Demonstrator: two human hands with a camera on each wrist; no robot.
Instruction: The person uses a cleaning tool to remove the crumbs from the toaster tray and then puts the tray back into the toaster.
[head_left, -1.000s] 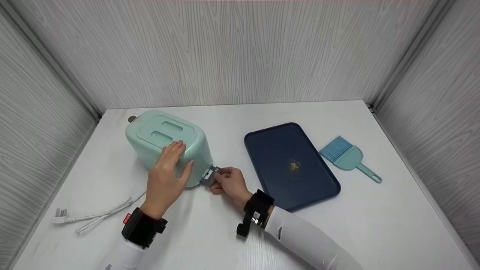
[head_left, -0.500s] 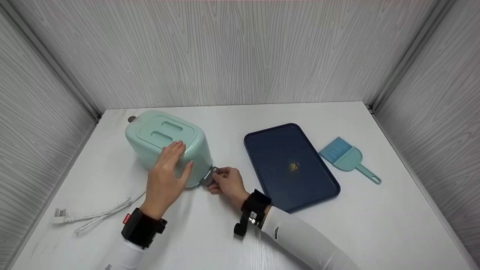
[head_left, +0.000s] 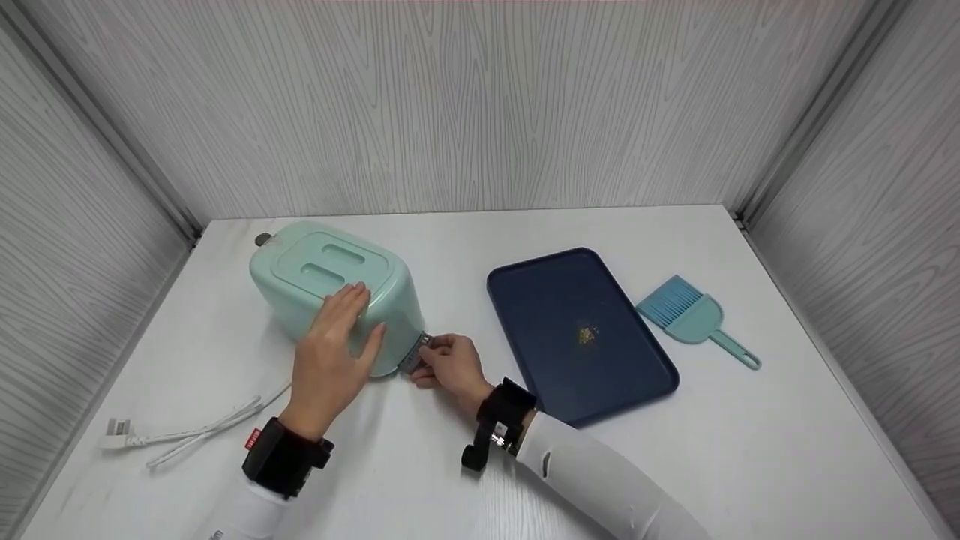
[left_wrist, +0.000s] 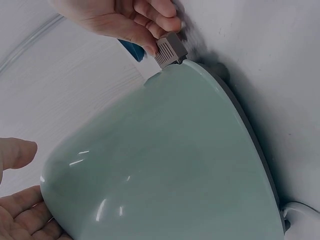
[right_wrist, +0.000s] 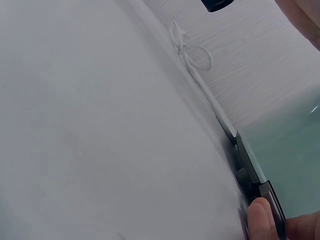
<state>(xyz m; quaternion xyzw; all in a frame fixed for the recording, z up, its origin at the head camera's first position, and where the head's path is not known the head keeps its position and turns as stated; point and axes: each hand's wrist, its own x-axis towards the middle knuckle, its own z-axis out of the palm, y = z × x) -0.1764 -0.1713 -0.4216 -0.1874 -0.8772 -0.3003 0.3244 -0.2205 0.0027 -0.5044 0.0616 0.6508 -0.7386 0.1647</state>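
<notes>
A mint-green toaster (head_left: 390, 285) with a lid on top stands at the left of the table. My left hand (head_left: 330, 364) rests on its near side, fingers straight over the upper edge and thumb spread apart. Low at the toaster's right end, a grey crumb tray (head_left: 414, 358) is mostly inside the base, its end sticking out slightly. Thumb and fingers of my right hand (head_left: 456, 366) pinch that end. The left wrist view shows the ribbed grey end of the crumb tray (left_wrist: 171, 50) at the toaster's edge; the right wrist view shows the fingertips (right_wrist: 261, 220) on it.
Right of the hands lies a dark blue tray (head_left: 562, 300) with a small heap of crumbs (head_left: 586, 334). A teal brush and dustpan (head_left: 694, 319) lie beyond it. The white cord and plug (head_left: 120, 435) lie at the left. Walls enclose the table on three sides.
My right hand has moved slightly left with the crumb tray, which slid further into the toaster's base. The left hand has stayed in place on the toaster.
</notes>
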